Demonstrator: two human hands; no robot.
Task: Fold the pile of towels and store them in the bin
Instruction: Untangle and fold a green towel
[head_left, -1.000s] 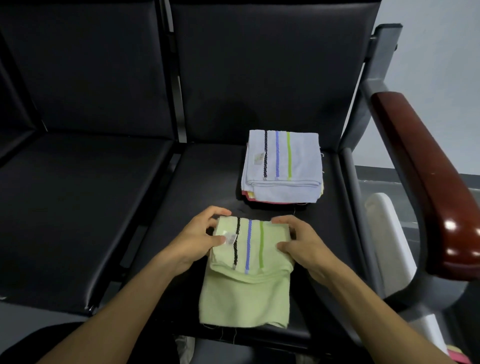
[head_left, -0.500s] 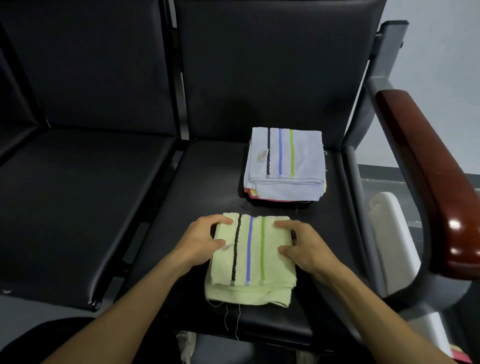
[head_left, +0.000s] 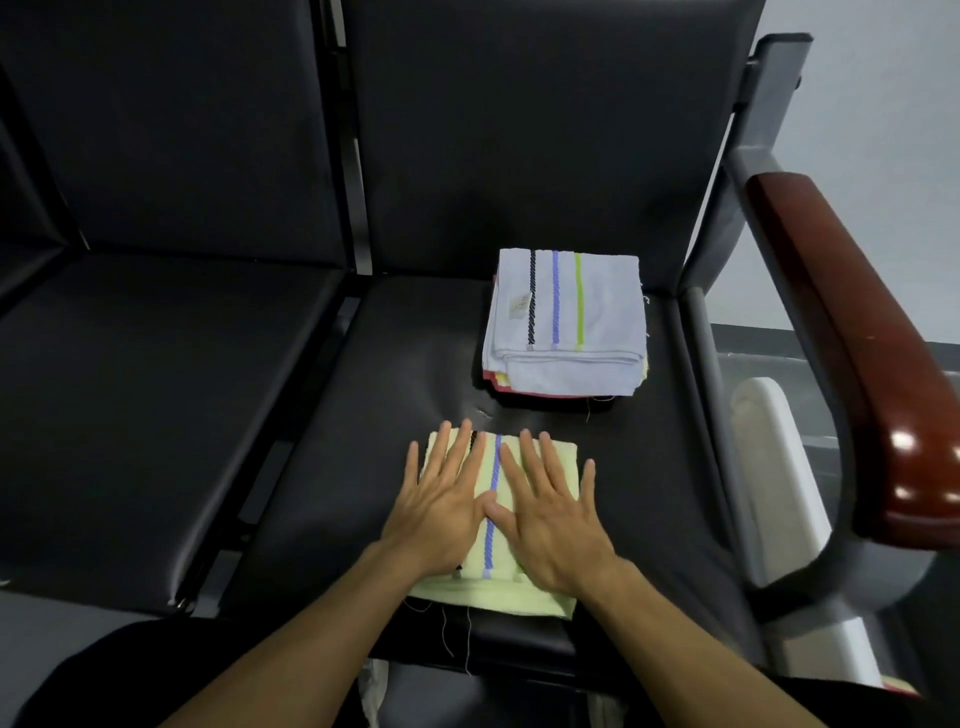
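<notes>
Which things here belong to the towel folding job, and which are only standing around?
Part of the job:
- green towel, folded, pressed flat by left hand and right hand
- stack of folded towels

Only standing around:
- black seat under the towels
- wooden armrest
- white object beside the chair

Folded towel (head_left: 493, 597) on seat (head_left: 389, 415) front, towel stack (head_left: 563, 322) behind

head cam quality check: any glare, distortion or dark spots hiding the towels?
Head view: dim overall; glare only as bright spots on the wooden armrest. Wide-angle bending curves the seat edges and armrest. Both hands and the green towel are sharp; the folded stack reads clearly against the black seat.
</notes>
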